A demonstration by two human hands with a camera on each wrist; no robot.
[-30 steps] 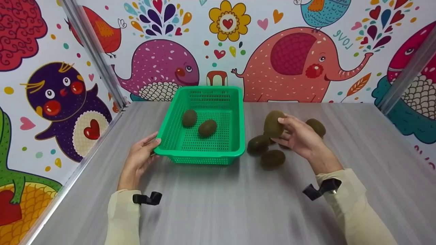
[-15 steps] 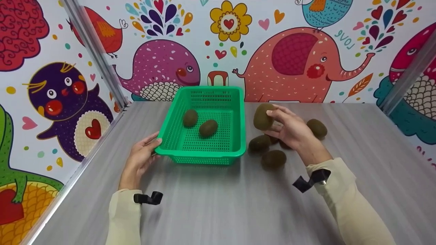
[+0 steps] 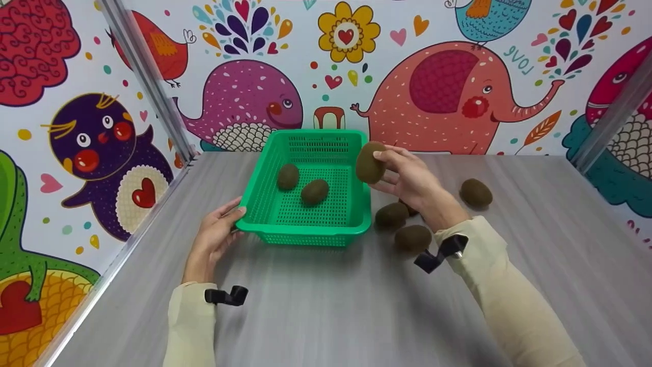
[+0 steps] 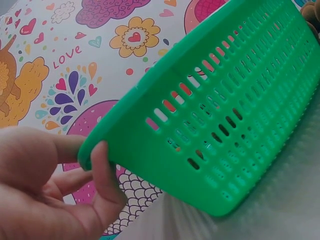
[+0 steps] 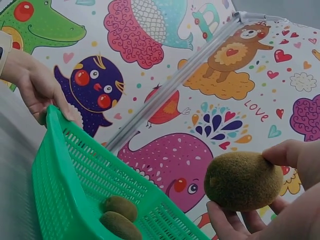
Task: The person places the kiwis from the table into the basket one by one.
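While left hand [image 3: 216, 237] pinches basket [image 3: 305, 230] at near left, right hand [image 3: 410, 178] clamps kiwi [image 3: 370, 163] between thumb and fingers near right rim [image 3: 367, 206]; inside, floor [image 3: 337, 191] opens right of two kiwis [image 3: 315, 192].

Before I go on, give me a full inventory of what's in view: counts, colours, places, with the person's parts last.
green basket: 1, green, on the table
kiwis in the basket: 2, brown, on its floor
held kiwi: 1, brown, in the right hand
loose kiwis: 4 visible, brown, right of the basket; the right arm may hide more
table: 1, grey, beneath everything
wall panels: 3, white with colourful cartoons, left, back and right
posts: 2, silver-grey, at the back corners
wrist mounts: 2, black, one per wrist
sleeves: 2, cream, on the forearms
left hand: 1, bare, gripping the basket's near left corner
right hand: 1, bare, holding a kiwi
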